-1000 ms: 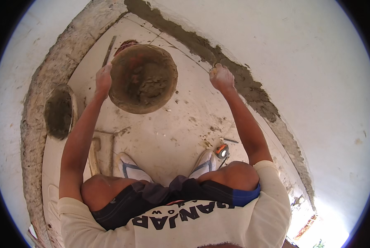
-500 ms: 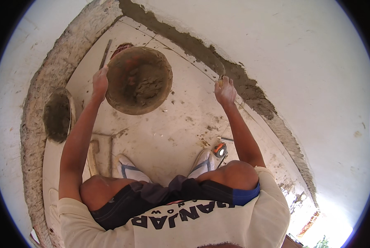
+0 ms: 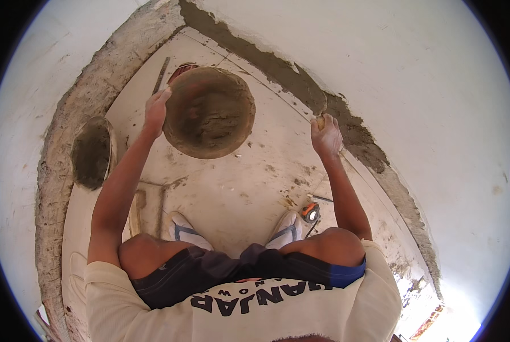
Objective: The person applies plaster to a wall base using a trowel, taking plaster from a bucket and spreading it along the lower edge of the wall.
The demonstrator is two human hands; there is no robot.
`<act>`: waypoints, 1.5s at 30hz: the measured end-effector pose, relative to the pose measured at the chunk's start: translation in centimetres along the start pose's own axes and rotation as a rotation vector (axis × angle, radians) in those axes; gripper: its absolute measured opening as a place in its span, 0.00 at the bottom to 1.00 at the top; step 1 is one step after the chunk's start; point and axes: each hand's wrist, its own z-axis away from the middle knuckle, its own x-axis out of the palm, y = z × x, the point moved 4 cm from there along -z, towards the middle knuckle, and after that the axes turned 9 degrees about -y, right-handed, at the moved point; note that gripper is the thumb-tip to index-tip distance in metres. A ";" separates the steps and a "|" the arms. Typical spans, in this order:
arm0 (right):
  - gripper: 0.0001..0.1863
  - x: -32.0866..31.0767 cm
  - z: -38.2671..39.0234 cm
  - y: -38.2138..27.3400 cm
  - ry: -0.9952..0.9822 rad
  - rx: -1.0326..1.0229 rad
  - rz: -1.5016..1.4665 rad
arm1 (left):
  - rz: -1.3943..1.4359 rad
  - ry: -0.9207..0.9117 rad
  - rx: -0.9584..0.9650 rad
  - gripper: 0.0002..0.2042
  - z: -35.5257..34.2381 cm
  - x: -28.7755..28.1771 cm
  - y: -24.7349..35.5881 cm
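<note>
My left hand [image 3: 157,112] is closed on the left rim of a round, mortar-smeared basin [image 3: 204,154]. Grey wet mortar [image 3: 218,121] lies inside it. My right hand [image 3: 327,135] grips the handle of a trowel [image 3: 321,121] at the foot of the right wall. The trowel's thin curved neck runs up to the wall; its blade blends with the dark mortar there and is hard to make out. Along the wall's base runs a strip of fresh grey mortar [image 3: 260,61], rougher near my right forearm.
A second mortar-coated bucket [image 3: 93,154] stands by the rough left wall base [image 3: 66,128]. Beyond the basin lies a flat bar [image 3: 161,75]. An orange and black tape measure [image 3: 310,212] sits beside my right foot. A wooden-handled tool [image 3: 135,214] lies near my left foot.
The whole view has shifted slightly, so things sit farther right. The mortar in the basin looks smoother. Both hands keep their grips, the right still at the wall.
</note>
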 end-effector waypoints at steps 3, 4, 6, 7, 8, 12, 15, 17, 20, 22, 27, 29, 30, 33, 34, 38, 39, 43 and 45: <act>0.21 -2.1 1.5 -5.3 -0.061 -0.199 -0.154 | 0.043 -0.074 0.071 0.15 0.2 1.8 1.1; 0.22 -2.7 2.1 -7.1 -0.106 -0.269 -0.201 | 0.002 -0.076 0.097 0.15 0.1 2.5 1.6; 0.20 -2.1 2.8 -10.4 -0.360 -0.387 -0.080 | -0.074 -0.080 0.143 0.14 0.3 3.9 2.5; 0.20 -1.8 2.8 -11.5 -0.421 -0.426 0.009 | -0.119 -0.102 0.163 0.13 0.6 5.1 3.2; 0.19 -1.3 2.5 -12.7 -0.480 -0.468 0.094 | -0.190 -0.118 0.205 0.13 0.7 5.9 3.7; 0.18 1.0 0.6 -16.0 -0.512 -0.413 0.161 | -0.373 -0.177 0.265 0.14 1.4 8.9 5.2; 0.16 3.5 1.2 -16.2 -0.524 -0.431 0.203 | -0.563 -0.212 0.283 0.14 1.7 10.7 5.7; 0.15 4.5 3.1 -17.2 -0.544 -0.527 0.221 | -0.595 -0.205 0.321 0.14 1.6 9.7 5.7; 0.12 3.0 6.0 -18.1 -0.580 -0.697 0.211 | -0.571 -0.140 0.422 0.14 2.1 9.4 5.5; 0.12 -1.0 4.7 -17.7 -0.589 -0.767 0.174 | -0.573 -0.102 0.448 0.14 2.6 9.5 5.6; 0.09 -3.6 0.1 -16.8 -0.576 -0.568 0.447 | -0.606 -0.141 0.408 0.15 3.9 13.2 6.3; 0.09 -2.9 -0.9 -16.8 -0.634 -0.543 0.547 | -0.677 -0.152 0.405 0.16 4.4 14.9 5.7; 0.10 -2.0 -1.0 -16.8 -0.702 -0.552 0.553 | -0.714 -0.156 0.403 0.16 4.6 15.5 5.5; 0.12 2.2 0.3 -13.9 -0.946 -0.518 0.502 | -0.676 -0.209 0.531 0.16 5.0 16.4 5.6; 0.14 3.6 0.6 -12.3 -1.030 -0.473 0.431 | -0.683 -0.213 0.581 0.16 4.8 16.5 5.8; 0.21 3.2 3.0 -13.2 -1.370 -0.211 -0.054 | -0.613 -0.228 0.488 0.17 4.9 14.4 5.6; 0.19 3.3 4.0 -13.7 -1.395 -0.056 -0.221 | -0.626 -0.219 0.457 0.18 4.9 13.9 6.0; 0.17 4.8 6.8 -14.8 -1.381 0.038 -0.525 | -0.557 -0.234 0.433 0.20 3.3 11.3 6.0; 0.17 5.0 7.8 -15.5 -1.310 0.018 -0.632 | -0.612 -0.243 0.434 0.21 3.4 11.5 5.7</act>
